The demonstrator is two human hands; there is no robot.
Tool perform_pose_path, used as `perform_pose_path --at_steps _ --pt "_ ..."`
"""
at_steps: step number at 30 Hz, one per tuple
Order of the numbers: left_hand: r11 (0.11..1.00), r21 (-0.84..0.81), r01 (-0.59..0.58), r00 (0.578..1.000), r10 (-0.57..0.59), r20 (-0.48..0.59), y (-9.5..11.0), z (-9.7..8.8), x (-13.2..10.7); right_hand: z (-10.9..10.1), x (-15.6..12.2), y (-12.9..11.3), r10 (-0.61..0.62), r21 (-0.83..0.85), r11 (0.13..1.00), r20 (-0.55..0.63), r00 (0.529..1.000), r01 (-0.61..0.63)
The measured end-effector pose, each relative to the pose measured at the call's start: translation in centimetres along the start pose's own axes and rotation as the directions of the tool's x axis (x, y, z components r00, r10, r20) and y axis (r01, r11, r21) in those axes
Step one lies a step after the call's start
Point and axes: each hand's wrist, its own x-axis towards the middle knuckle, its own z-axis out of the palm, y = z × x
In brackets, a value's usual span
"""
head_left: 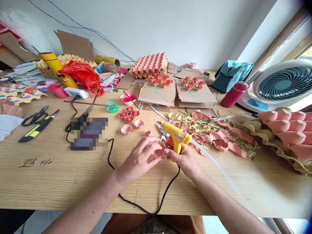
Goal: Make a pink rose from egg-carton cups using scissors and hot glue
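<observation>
My left hand (143, 154) is closed around a pink egg-carton flower cup (159, 149), its fingers on the rim. A yellow hot glue gun (176, 136) is in my right hand (186, 159), whose thumb also reaches the cup's right side. The gun points up and left, with a long clear glue stick (226, 177) trailing from its back and a black cord below. Just beyond my hands lie a small rolled pink bud (148, 132), two open cups (127, 129) and several red-painted roses (129, 113). Metal scissors (161, 130) rest partly behind the gun.
Shredded carton scraps (202, 130) are heaped at right, beside stacked egg trays (285, 133). Cardboard pieces (157, 94) at the back carry painted roses. A green paint cup (112, 105), red paint bowl (128, 98) and utility knife (39, 128) lie left. A fan (282, 84) stands far right.
</observation>
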Motion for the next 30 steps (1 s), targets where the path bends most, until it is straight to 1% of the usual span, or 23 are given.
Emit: perform_pose_path --at_steps 2,4,6,8,9,11,13,17,21,25,30 --pt "0.993 -0.072 0.090 0.994 -0.094 -0.050 -0.1 0.3 0.0 0.1 0.0 0.1 -0.011 0.029 1.000 -0.002 1.000 0.011" --pt "0.961 -0.194 0.198 0.976 -0.212 -0.055 -0.2 0.6 0.0 0.1 0.1 0.1 -0.027 0.037 0.999 -0.001 1.000 0.027" --pt "0.893 -0.339 0.296 0.951 -0.310 0.012 -0.1 0.7 0.1 0.2 0.1 0.1 -0.036 0.024 0.999 0.003 0.999 0.036" --pt "0.824 -0.436 0.361 0.928 -0.362 0.084 0.0 0.7 0.3 0.2 0.1 0.1 -0.048 0.011 0.999 0.000 0.999 0.048" --pt "0.803 -0.461 0.377 0.921 -0.377 0.097 0.1 0.6 0.4 0.2 0.1 0.1 -0.055 0.005 0.998 -0.004 0.999 0.055" --pt "0.785 -0.483 0.389 0.914 -0.396 0.091 0.0 0.6 0.5 0.1 0.1 0.2 -0.074 -0.016 0.997 -0.022 0.997 0.074" --pt "0.778 -0.486 0.398 0.909 -0.408 0.092 -0.1 0.6 0.5 -0.1 0.2 0.2 -0.111 -0.049 0.993 -0.064 0.992 0.108" --pt "0.765 -0.479 0.431 0.896 -0.423 0.132 -0.4 1.1 0.2 -0.3 0.4 0.3 -0.199 -0.105 0.977 -0.138 0.970 0.185" --pt "0.743 -0.503 0.442 0.893 -0.419 0.165 -0.4 1.5 0.0 -0.3 0.5 0.7 -0.258 -0.167 0.958 -0.146 0.955 0.233" --pt "0.725 -0.515 0.458 0.886 -0.421 0.195 -0.2 1.5 0.0 -0.2 0.4 1.0 -0.303 -0.248 0.931 -0.121 0.945 0.267" --pt "0.720 -0.487 0.495 0.869 -0.426 0.253 0.1 1.3 0.1 -0.3 0.4 1.2 -0.291 -0.312 0.919 -0.127 0.948 0.241"
